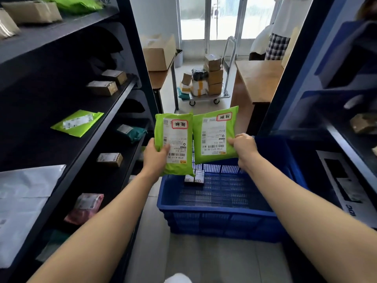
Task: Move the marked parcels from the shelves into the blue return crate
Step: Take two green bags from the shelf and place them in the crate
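I hold two green mailer parcels side by side above the far end of the blue crate [214, 217]. My left hand [156, 155] grips the left green parcel [177, 127] at its lower left edge. My right hand [243, 145] grips the right green parcel [214, 129] at its lower right corner. Both parcels carry white shipping labels with a red-outlined mark near the top. The crate stands on the floor between the shelves, and small white boxes [194, 177] lie on its floor at the far end.
Dark shelves on the left hold another green mailer [77, 123], brown boxes [103, 87], a teal bag [133, 132], a pink parcel [85, 207] and white mailers [22, 193]. A blue rack [334, 99] stands on the right. A loaded trolley [206, 82] and wooden tables are ahead.
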A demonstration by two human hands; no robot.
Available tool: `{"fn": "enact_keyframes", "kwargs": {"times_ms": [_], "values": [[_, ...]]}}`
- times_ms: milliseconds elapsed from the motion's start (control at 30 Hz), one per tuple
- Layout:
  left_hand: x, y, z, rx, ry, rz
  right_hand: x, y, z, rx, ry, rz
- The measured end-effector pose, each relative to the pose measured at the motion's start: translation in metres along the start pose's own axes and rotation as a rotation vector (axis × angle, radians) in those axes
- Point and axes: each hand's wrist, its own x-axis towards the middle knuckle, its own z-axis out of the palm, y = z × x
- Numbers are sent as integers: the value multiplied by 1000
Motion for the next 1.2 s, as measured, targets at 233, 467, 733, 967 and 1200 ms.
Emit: {"fn": "enact_keyframes", "kwargs": {"times_ms": [233, 467, 733, 967, 1200], "values": [[46, -9, 19, 10, -20, -40, 51, 2, 14, -40, 9, 35], [121, -11, 29, 20, -77, -75, 102, -11, 41, -49, 49, 35], [200, -30, 39, 74, -135, -89, 163, -14, 78, -133, 106, 58], [232, -68, 60, 44, -206, -236, 207, 18, 80, -218, 125, 179], [264, -153, 104, 116, -159, -333, 278, 88, 73, -338, 59, 259]]}}
